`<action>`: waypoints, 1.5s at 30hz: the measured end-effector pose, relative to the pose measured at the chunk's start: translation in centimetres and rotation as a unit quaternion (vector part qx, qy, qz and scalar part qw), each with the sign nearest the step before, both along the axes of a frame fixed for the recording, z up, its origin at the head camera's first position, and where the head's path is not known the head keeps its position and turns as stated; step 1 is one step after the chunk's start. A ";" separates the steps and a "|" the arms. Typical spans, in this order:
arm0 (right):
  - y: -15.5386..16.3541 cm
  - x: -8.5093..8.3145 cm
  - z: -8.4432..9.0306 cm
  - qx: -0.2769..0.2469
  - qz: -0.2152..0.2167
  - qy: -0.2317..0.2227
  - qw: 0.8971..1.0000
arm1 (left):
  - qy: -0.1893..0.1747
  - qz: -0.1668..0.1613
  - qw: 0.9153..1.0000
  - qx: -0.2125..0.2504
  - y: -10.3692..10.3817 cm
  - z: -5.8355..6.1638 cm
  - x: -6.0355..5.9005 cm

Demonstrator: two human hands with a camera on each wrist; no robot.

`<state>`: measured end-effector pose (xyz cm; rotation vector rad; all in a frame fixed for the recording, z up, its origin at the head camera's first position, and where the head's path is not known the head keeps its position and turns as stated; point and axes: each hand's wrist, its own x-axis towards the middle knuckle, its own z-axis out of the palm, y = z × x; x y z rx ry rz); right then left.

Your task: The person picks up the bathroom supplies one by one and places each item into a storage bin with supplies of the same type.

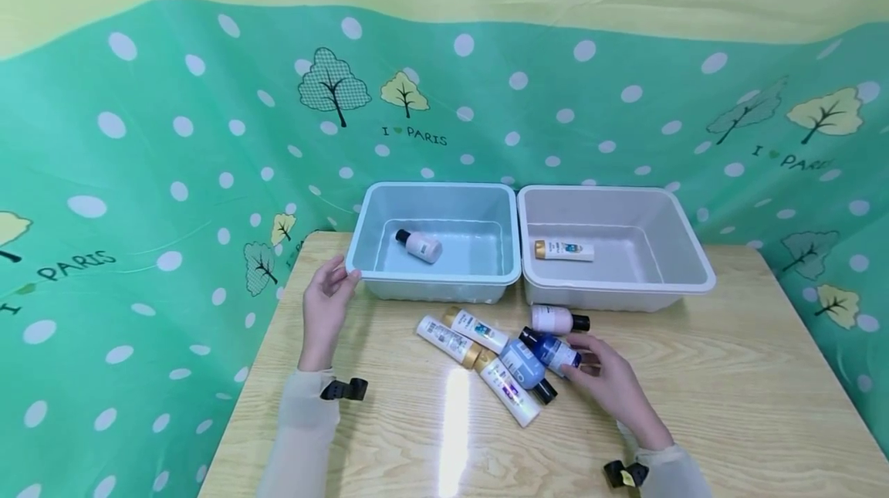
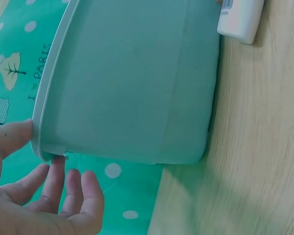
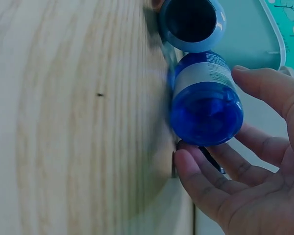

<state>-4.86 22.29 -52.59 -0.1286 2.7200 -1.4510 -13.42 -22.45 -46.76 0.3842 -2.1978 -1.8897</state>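
My left hand [image 1: 328, 303] pinches the front left corner of the light blue plastic tub [image 1: 430, 280], thumb [image 2: 12, 137] on its rim and a fingertip under it. A pink bottle [image 1: 423, 247] with a black cap lies inside that tub. My right hand [image 1: 611, 382] holds the base end of a dark blue bottle [image 1: 557, 353], thumb [image 3: 267, 85] on one side and fingers on the other. Right beside it lies a light blue bottle [image 1: 522, 363]. Close by are white tubes with gold caps [image 1: 510, 394] and another pink bottle [image 1: 552, 320].
A grey tub [image 1: 618, 286] stands against the blue tub's right side, with a white gold-capped tube [image 1: 566, 250] in it. Both stand at the back of the wooden table [image 1: 389, 436], before a green printed curtain [image 1: 486, 96].
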 end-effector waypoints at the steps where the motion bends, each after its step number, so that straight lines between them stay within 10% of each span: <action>1: 0.1 0.0 -0.1 -0.004 -0.002 -0.008 1.000 | -0.001 0.000 1.000 0.008 0.0 -0.1 0.0; 16: 0.8 0.1 -1.1 -0.051 -0.023 -0.060 0.997 | -0.037 0.010 0.998 0.046 -0.1 -0.4 0.3; 29: 1.4 0.3 -0.6 -0.142 -0.097 -0.147 0.974 | -0.038 0.014 0.997 0.062 0.1 -0.6 0.0; 45: 0.8 0.4 2.3 -0.193 -0.117 -0.130 0.965 | -0.039 0.019 0.997 0.066 0.1 -0.7 -0.2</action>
